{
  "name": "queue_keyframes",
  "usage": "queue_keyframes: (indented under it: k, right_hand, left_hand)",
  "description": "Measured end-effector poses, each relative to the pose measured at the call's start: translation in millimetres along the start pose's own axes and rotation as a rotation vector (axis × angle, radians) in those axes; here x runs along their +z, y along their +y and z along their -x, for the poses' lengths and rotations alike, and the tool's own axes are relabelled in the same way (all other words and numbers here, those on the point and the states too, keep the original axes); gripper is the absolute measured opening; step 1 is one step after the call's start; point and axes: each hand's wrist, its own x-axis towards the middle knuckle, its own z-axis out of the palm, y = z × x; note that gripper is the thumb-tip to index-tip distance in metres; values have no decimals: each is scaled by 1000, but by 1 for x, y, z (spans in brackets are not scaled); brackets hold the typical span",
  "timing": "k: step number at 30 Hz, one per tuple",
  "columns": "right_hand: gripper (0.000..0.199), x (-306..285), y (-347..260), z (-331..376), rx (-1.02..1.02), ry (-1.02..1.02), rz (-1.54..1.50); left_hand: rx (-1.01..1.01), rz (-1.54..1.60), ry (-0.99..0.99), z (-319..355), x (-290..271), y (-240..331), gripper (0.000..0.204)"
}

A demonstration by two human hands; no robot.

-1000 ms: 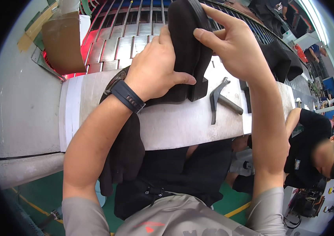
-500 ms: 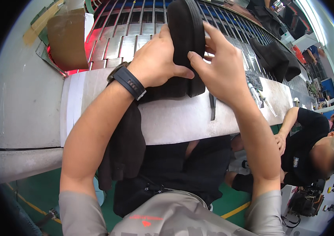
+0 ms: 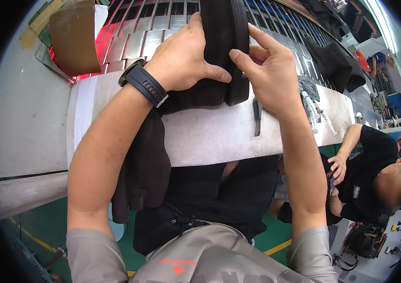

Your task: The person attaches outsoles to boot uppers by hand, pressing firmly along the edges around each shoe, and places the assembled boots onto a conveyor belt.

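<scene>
Both forearms reach forward and converge. The left hand curls closed, thumb pointing right; beside it, the right hand pinches with extended fingertips.
</scene>
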Motion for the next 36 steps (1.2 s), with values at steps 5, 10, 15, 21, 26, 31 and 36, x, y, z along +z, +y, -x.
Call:
queue_keyframes:
  k: [5,10,15,21,26,31,36]
  right_hand:
    - [57,-4,2,-1,-12,-35,-140]
    - [59,-12,13,-4,-9,-74,-137]
    - [58,-11,13,-7,-20,-93,-184]
    - [55,10,-7,2,-52,33,213]
    - [56,36,-21,20,-138,168,577]
    - [48,30,-20,23,-215,205,602]
    - [53,7,-34,-44,12,213,-601]
  left_hand:
    - [40,-1,23,1,1,0,122]
    - [71,-4,51,1,1,0,122]
    - [3,-12,9,0,0,0,121]
    - [-74,101,-79,-3,-7,16,113]
    - [118,143,41,-3,-3,9,103]
    - [22,-32,46,4,3,4,114]
    - [100,-72,93,22,-2,25,126]
